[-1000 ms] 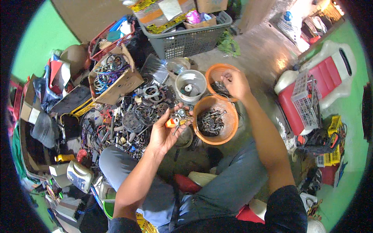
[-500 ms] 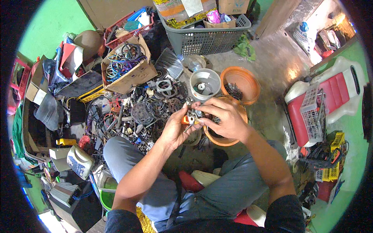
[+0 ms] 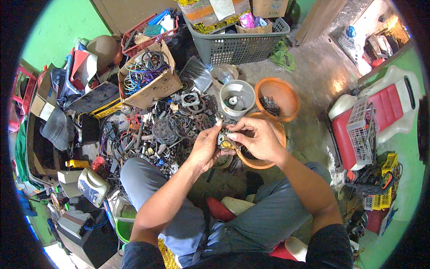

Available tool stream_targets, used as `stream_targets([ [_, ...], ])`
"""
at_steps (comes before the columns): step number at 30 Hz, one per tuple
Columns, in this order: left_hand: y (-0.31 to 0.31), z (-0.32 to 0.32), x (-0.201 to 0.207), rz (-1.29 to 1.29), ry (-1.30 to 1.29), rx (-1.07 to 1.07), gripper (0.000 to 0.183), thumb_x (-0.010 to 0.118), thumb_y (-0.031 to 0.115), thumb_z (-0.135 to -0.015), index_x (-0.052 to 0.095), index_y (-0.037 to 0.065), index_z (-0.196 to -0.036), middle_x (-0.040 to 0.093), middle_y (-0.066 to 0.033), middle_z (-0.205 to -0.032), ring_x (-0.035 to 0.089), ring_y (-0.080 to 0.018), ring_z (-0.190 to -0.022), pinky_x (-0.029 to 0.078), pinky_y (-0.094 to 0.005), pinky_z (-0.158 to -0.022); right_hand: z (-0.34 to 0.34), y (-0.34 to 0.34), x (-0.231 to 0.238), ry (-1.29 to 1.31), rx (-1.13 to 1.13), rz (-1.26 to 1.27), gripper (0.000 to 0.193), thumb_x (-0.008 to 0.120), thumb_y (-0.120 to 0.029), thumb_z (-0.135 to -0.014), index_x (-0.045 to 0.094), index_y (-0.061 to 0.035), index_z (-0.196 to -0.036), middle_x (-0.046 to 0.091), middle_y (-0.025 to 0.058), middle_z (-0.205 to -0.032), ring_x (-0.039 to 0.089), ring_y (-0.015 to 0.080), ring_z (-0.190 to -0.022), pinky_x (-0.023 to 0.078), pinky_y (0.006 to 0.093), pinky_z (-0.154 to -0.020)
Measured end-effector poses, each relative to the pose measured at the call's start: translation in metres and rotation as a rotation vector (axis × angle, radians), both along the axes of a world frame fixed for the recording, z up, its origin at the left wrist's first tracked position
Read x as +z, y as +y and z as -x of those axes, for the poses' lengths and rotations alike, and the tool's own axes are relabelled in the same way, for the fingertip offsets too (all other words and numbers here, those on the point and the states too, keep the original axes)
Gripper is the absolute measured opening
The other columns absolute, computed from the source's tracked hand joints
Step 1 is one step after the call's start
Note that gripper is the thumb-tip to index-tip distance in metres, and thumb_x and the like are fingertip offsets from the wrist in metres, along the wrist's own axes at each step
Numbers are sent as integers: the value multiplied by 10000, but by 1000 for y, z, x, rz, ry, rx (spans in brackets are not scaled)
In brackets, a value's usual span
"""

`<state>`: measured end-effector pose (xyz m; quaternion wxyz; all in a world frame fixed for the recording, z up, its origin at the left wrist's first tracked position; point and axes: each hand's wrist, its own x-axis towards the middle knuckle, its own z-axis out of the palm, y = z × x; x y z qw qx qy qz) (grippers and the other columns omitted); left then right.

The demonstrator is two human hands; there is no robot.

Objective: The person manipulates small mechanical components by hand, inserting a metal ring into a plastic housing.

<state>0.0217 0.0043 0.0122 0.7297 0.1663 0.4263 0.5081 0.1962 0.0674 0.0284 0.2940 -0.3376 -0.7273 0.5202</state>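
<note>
Metal bits, small (image 3: 221, 140), sit betw. the person's two hands, just on the near side of the white bucket (image 3: 245, 90), slightly to its left; a yellow piece (image 3: 227, 145) shows among them. L hand (image 3: 206, 149) is palm-up-ish, fingers curled round the bits & holding them, near side of the bucket & a bit left. R hand (image 3: 259, 141) is near side & a bit right of it, thumb & fingertips brought narrow, up against the bits; can't tell if they pinch one or just touch, as fingers hide it.

Near orange tub (image 3: 278, 134) is under R hand, near side & right of the bucket; its contents are mostly hidden by that hand. Far orange tub (image 3: 290, 101) stands just right of the bucket, w/ dark small parts (image 3: 269, 106) toward its left side. Inside the bucket: a pale round part (image 3: 232, 101).

Big heap of mixed mech. parts (image 3: 172, 130) spreads left of the bucket & nearer the person. Cardboard box (image 3: 156, 93) w/ tangled cables (image 3: 139, 76) is farther left & slightly beyond it. Grey basket (image 3: 224, 50), loaded, stands beyond the bucket. Red/white seat (image 3: 380, 105) is well right of it, w/ a white crate (image 3: 359, 134) resting there.
</note>
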Motion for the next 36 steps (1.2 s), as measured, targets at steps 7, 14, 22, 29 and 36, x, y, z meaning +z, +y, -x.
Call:
stream_targets([
  [7,2,0,0,90,74,42,410,514,360,-1029,626,-34,-1029,690,-115,-844,685,-175,-644,558,-281,-449,6,-9,-3,21,-7,106,146,701,-85,-907,659,34,-979,725,100,-883,676,127,-803,545,311,-707],
  [14,4,3,-2,89,141,21,382,528,335,-1011,611,-37,-1024,674,-119,-787,659,-182,-574,507,-279,-396,6,-10,3,-45,11,248,145,668,-81,-930,651,41,-1006,704,100,-843,661,114,-742,537,296,-660],
  [22,5,9,4,61,153,-62,396,519,346,-1019,628,-34,-1000,675,-109,-745,640,-161,-537,517,-271,-418,1,-3,14,58,57,453,160,590,-90,-995,661,46,-1041,663,52,-780,631,119,-650,528,275,-593],
  [29,4,8,-8,82,-25,-10,400,538,399,-991,604,10,-1060,668,-97,-829,647,-179,-581,474,-246,-396,0,-3,14,205,12,526,212,579,-153,-1015,657,34,-1077,662,47,-821,611,93,-648,509,246,-574],
  [36,5,16,-16,112,-161,13,486,492,409,-1014,639,-35,-1144,631,-89,-858,669,-237,-637,527,-260,-471,-3,5,21,397,-132,716,191,626,-183,-991,619,-3,-1053,602,3,-793,565,70,-631,468,209,-554],
])
